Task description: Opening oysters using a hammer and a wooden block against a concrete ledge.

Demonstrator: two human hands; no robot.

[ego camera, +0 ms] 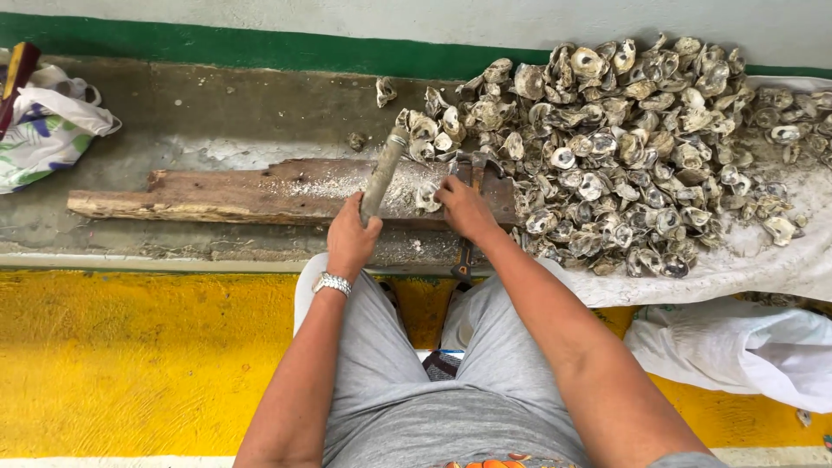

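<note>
Left hand (351, 236) fingers clamp a metal bar (382, 174) (pointing up-away); right hand (465, 208) fingers pinch an oyster (427, 198).

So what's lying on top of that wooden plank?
On the wooden plank: white shell grit, one oyster shell steadied by the right hand, and a hammer. The hands hide the plank beneath them.

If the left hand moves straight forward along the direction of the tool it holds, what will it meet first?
Probably the oyster shells at the near edge of the pile. The left hand grips a metal rod angled toward them, though depth is unclear.
</note>
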